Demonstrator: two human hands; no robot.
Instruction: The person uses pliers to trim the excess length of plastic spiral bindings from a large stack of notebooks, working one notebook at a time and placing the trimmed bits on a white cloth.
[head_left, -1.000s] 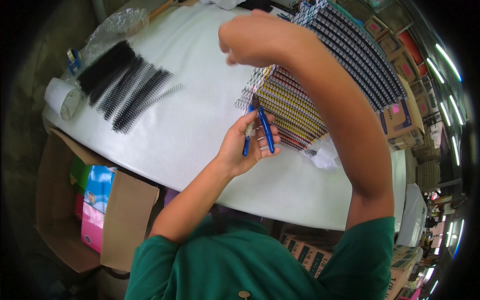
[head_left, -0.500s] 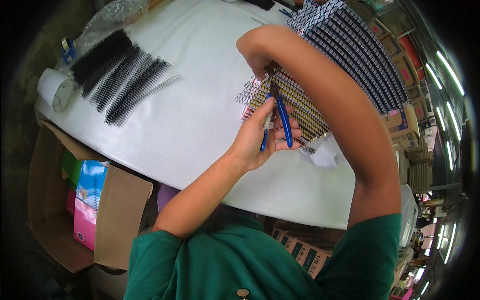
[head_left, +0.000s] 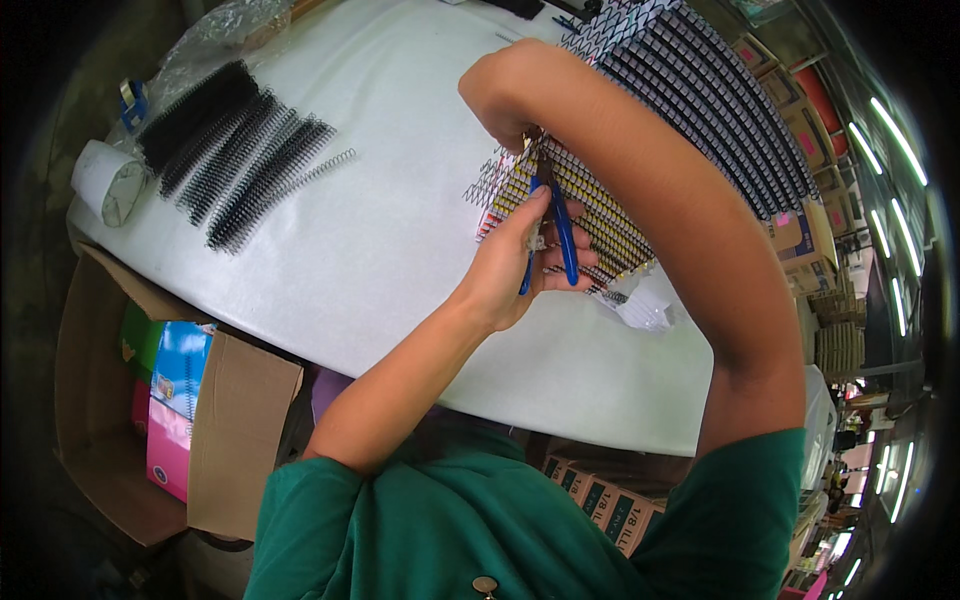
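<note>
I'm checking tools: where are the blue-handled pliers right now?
In the head view, right of centre, the blue-handled pliers are in the left hand, by the yellowish spiral-bound stack, their tip close to the right hand.

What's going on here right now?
A person has blue-handled pliers in the left hand, thumb on one handle, their head at the near stack of spiral-bound books. The right hand is bent down at the same spot, close to the head of the pliers; its fingertips are mostly hidden. A darker stack stands beyond the right forearm. Loose black coils lie on the table's left, above an open box with notebooks inside.
</note>
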